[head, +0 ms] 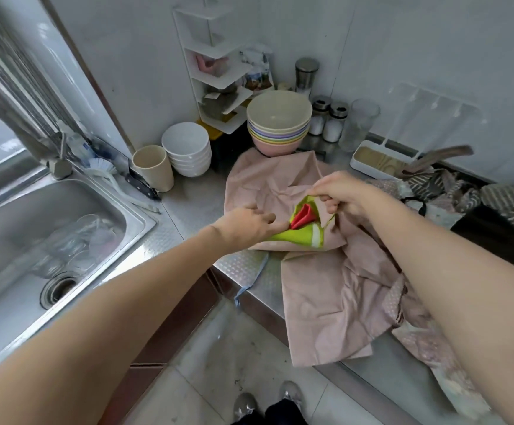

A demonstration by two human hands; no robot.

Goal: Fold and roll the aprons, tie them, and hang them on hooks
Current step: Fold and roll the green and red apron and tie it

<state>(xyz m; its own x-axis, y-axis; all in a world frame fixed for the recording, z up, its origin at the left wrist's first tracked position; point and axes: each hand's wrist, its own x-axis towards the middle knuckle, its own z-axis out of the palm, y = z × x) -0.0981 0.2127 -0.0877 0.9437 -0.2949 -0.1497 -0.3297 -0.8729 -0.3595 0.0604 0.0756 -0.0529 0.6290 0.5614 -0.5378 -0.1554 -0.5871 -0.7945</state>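
**Hands at the green patch on the pink apron**

Where the pink apron (280,185) lies crumpled on the steel counter (185,207), its lower part hanging over the front edge, a green and red patch (303,225) shows among the folds. The right hand (338,191) pinches the cloth at the patch's upper edge, fingers curled. The left hand (246,223) reaches to the patch's left side, fingers nearly straight and touching the fabric; whether they grip is unclear. More aprons (452,191), striped and dotted, lie heaped to the right. Behind the pink one stand stacked pastel bowls (278,124), white bowls (188,151) and a cup (153,168). The sink (35,240) lies left.
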